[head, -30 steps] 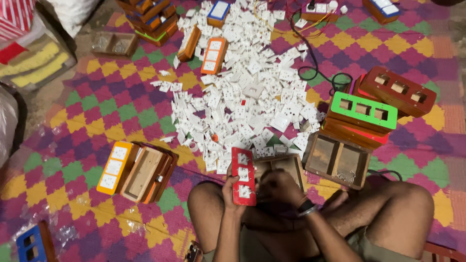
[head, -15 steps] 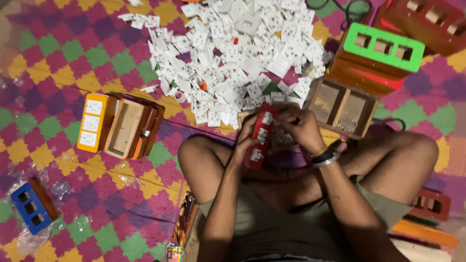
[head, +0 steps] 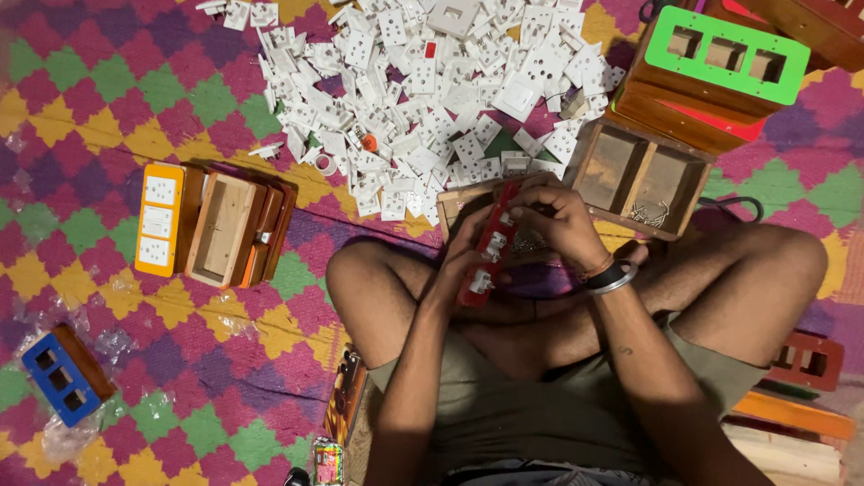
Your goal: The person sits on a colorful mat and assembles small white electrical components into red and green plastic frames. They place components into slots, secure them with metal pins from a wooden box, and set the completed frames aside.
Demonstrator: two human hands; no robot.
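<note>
I sit cross-legged on a patterned mat. My left hand (head: 457,263) grips a red switch plate (head: 487,245) fitted with white switches, held tilted over my lap. My right hand (head: 551,219) is closed on the plate's upper end, fingers pressing at a white part there. A wristband sits on my right wrist. Behind my hands lies a large heap of white sockets and switches (head: 423,99).
An open wooden box with screws (head: 641,177) lies at the right, with a green-faced box (head: 720,56) beyond it. An orange-faced switch box (head: 159,220) and open wooden boxes (head: 236,229) lie at left. A blue-faced box (head: 61,376) lies lower left.
The view has dropped toward my lap. The red plate has turned from face-up to edge-on, and my right hand has closed over its upper end.
</note>
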